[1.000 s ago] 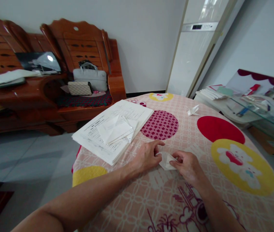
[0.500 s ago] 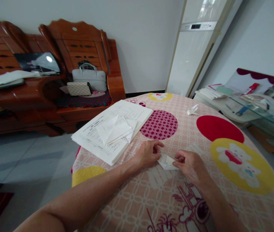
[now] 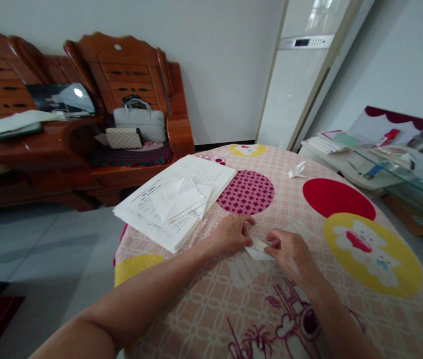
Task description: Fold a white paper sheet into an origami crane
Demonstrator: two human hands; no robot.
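A small folded piece of white paper (image 3: 259, 253) lies on the patterned tablecloth (image 3: 204, 299) between my two hands. My left hand (image 3: 234, 232) has its fingers curled, with the tips on the paper's left end. At the right end, my right hand (image 3: 286, 248) pinches the edge between thumb and index finger. Part of the paper is hidden under the fingers. Left of my hands, several folded white paper pieces (image 3: 181, 198) rest on a stack of printed sheets (image 3: 151, 224). A folded paper crane (image 3: 297, 170) stands near the table's far right side.
A glass-topped side table (image 3: 413, 187) with papers and odds and ends stands at the right. Behind are a wooden armchair (image 3: 121, 65) holding a grey bag (image 3: 142, 123), a laptop (image 3: 62, 98) on the left, and a tall white air conditioner (image 3: 293, 89).
My right hand has shifted slightly left along the paper, and my left fingers have come in closer over its left end. The view has turned a little.
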